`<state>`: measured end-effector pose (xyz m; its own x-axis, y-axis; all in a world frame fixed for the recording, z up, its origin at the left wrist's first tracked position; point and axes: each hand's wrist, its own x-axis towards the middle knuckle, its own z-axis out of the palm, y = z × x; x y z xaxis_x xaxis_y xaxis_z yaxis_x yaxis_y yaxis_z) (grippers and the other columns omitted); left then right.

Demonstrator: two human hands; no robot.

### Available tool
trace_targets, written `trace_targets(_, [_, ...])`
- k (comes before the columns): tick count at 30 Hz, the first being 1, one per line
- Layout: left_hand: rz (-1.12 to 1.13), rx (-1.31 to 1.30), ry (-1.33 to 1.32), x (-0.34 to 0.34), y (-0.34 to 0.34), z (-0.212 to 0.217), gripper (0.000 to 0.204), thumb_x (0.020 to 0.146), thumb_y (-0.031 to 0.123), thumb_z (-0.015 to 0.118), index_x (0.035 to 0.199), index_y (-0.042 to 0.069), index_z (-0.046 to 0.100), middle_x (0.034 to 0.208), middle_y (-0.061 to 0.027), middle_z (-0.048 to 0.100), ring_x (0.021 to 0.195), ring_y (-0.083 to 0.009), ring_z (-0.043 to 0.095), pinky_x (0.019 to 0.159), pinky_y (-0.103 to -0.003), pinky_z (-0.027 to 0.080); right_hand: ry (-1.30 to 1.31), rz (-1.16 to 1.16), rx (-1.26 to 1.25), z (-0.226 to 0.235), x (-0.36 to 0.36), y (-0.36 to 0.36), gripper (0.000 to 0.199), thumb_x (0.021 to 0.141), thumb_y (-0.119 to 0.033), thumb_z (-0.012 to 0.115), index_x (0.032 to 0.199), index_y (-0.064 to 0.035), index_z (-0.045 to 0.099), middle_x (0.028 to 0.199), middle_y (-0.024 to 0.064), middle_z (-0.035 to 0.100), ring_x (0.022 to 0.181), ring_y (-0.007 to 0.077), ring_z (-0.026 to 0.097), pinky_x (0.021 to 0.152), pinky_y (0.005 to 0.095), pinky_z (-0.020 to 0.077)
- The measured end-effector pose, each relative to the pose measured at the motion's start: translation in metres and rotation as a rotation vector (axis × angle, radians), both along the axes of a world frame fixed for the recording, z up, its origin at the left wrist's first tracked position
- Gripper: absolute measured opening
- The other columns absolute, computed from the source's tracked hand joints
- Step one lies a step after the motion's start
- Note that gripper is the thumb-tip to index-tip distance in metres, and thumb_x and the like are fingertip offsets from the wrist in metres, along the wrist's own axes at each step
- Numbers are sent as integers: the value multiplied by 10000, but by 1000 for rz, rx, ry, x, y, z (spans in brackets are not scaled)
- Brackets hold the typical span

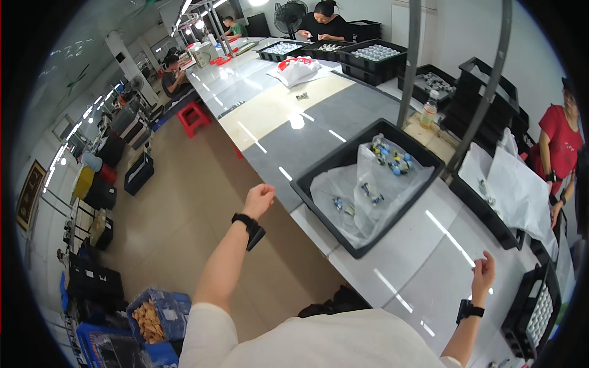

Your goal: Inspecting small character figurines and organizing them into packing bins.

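Clear plastic bag [368, 196] in black tray [319, 208]
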<state>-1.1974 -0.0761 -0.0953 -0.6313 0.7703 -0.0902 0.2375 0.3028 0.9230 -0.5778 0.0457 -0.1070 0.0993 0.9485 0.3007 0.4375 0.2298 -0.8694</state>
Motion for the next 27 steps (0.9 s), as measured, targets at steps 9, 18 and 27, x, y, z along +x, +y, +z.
trace_targets(9, [-133,-197,467,-192,257,-4,241,739,176,541,899,18,629,880,-165,630,840,-273,601,762,-339,463,-78,-255,-85,6,-76,-14,272,837,-15,498,1110,-11,496,737,17,506,601,60,475,541,181,408])
trace_targets(18, [-233,-236,750,-336,510,-91,515,739,239,604,1197,75,433,1188,-175,449,1111,-333,431,922,-383,379,-63,-904,-313,5,-138,-173,277,771,7,483,1047,-15,499,626,-15,471,463,49,423,404,167,318])
trace_targets(27, [-322,-321,852,-399,621,-184,549,751,116,540,1253,37,333,1032,-191,554,946,-323,551,807,-422,429,-190,-1111,-516,30,-238,-209,228,757,-8,482,981,-21,518,615,12,496,468,77,480,403,186,347])
